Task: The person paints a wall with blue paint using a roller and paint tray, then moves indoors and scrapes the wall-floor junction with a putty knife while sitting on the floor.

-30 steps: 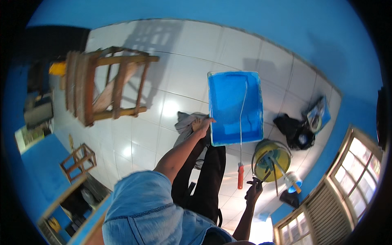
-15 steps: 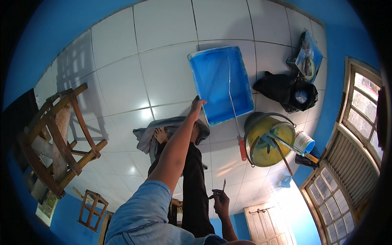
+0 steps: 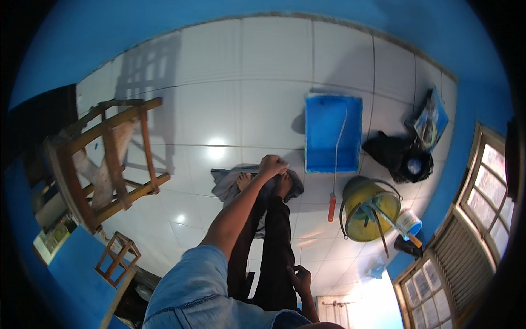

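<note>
Fingers of the left hand (image 3: 272,166) curl under, back of the hand uppermost; nothing shows in them, and how fully they close I cannot tell. Right hand (image 3: 299,279) low beside the dark trouser leg (image 3: 277,249), fingers bent; too dim to tell if they clamp anything.

Blue paint tray (image 3: 322,131) flat on the white tiles, right of the left hand and apart from it. Paint roller (image 3: 332,209) laid with its wire across the tray, red handle out past the near edge. Step, as I judge it: a pause in paint work, tray set down, roller unheld. Lifting the roller would call for a hand on that handle, then a steady rise to limit drips.

Nearby: yellow bucket (image 3: 359,189) holding tools, pale can (image 3: 408,220) behind it, black bag (image 3: 383,148) beyond. Grey cloth (image 3: 222,183) under bare feet. Far left, a wooden frame (image 3: 113,159).
</note>
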A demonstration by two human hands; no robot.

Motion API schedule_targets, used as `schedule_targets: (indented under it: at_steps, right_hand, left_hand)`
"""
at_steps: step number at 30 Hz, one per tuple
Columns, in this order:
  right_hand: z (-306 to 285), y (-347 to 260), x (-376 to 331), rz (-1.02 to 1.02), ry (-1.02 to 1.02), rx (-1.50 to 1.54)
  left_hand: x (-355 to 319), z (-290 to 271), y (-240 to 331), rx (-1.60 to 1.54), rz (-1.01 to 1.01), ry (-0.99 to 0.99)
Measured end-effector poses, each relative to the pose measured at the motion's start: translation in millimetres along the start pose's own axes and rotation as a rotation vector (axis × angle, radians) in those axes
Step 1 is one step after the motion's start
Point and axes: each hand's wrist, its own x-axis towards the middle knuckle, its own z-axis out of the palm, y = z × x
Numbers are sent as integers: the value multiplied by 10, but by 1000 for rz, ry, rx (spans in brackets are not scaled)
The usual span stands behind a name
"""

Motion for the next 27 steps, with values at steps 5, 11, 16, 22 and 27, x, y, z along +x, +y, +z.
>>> schedule_targets:
  at_steps: [5,11,16,22,27]
  right_hand:
    - [-330,-595,-380,-295,-50,-182]
    - [-338,-890,-468,-312,-89,-288]
    - [104,-1327,-609,-325,24,-478]
    - [1033,-2853,-967,-250,27,-657]
    - [1466,-3647,-807,-249,-49,-786]
  left_hand:
    - [-1880,-2075,396,209,-7,496]
    - [-3834,-4716,885,718,116,1255]
    - [-4196,-6594,823,1084,324,1235]
    - [-3666,-7768,61,824,323,721]
    - [-3495,-7826,-353,769,483,1013]
